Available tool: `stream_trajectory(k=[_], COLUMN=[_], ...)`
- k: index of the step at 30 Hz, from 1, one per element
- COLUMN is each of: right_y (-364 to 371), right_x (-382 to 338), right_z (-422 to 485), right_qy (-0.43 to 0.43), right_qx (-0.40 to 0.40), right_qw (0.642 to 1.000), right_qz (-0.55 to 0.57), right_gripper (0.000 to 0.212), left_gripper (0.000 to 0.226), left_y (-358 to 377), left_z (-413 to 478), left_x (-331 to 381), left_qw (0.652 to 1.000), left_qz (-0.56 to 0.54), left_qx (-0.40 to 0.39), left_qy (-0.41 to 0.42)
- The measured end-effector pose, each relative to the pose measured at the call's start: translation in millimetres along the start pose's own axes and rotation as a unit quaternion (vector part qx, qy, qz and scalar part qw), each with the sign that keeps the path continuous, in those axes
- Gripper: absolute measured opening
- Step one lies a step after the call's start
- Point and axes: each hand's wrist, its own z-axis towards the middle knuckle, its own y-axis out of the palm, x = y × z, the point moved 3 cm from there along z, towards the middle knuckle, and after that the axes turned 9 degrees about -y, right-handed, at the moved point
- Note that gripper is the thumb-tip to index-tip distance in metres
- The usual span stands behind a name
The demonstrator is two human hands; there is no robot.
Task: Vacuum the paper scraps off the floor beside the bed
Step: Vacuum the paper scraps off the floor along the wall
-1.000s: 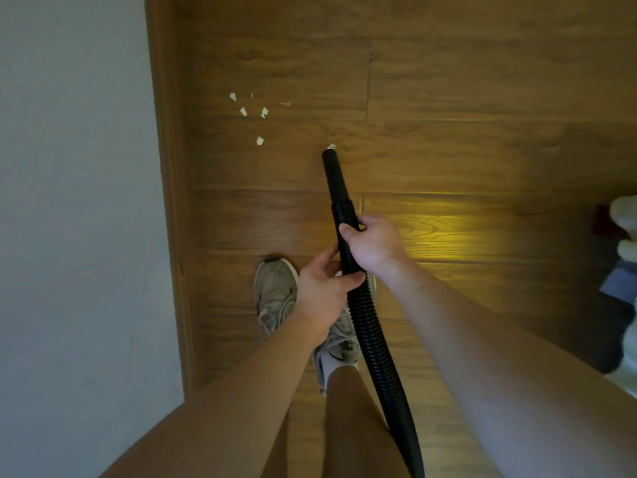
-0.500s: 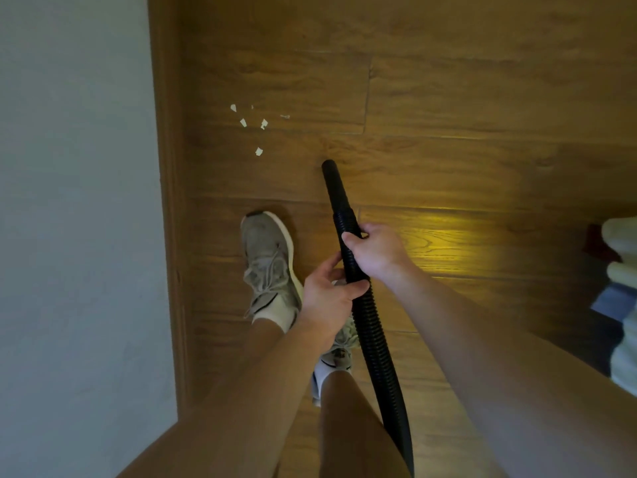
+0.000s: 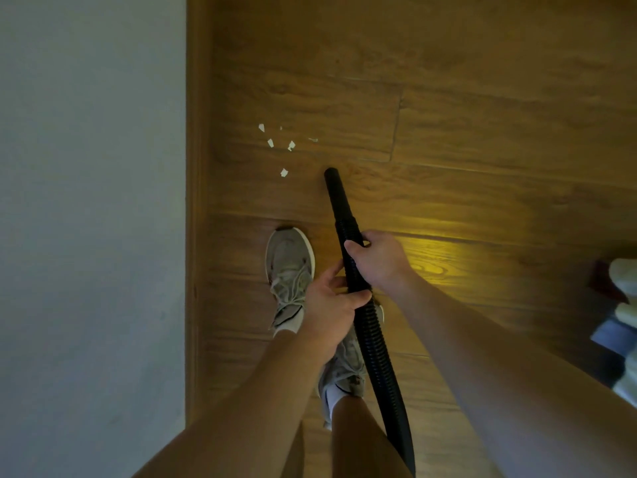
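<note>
Wooden floor point(image 3: 448, 98): right hand point(image 3: 379, 260) ahead of left hand point(image 3: 331, 305), each grip wrapped round a black vacuum hose point(image 3: 375, 357) pointing forward; paper scraps point(image 3: 291, 145) lie just ahead-left of its nozzle point(image 3: 333, 177).

A handful of small white paper scraps point(image 3: 291, 145) are lying scattered flat on the wooden floor point(image 3: 465, 125), near its left edge. The black vacuum hose point(image 3: 374, 343), ribbed and ending in a smooth nozzle point(image 3: 337, 196), is slanting up from the bottom edge, its mouth sitting just right of the nearest scrap point(image 3: 283, 172), not touching it.
</note>
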Motion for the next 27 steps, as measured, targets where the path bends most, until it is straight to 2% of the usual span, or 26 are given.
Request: stream_trajectory(k=[5, 10, 18, 27], right_y=[0, -6, -5, -4], right_x=[-29, -58, -96, -108], right_z=[18, 28, 40, 57], right_qy=[-0.005, -0.004, -0.041, -0.067], right_qx=[-0.008, -0.011, -0.037, -0.06], right_qw=[1.0, 1.0, 0.996, 0.99], right_qz=[-0.018, -0.027, -0.067, -0.105], right_gripper=[0.03, 0.03, 0.03, 0.029], left_gripper=[0.06, 0.068, 0.065, 0.065], left_y=[-11, -19, -29, -29], left_z=[5, 12, 2, 9], left_x=[28, 51, 79, 87], left_qw=[1.0, 1.0, 0.996, 0.993], left_qz=[-0.016, -0.017, -0.084, -0.103], left_qx=[-0.01, 0.017, 0.039, 0.058], left_qy=[0.003, 0.001, -0.001, 0.016])
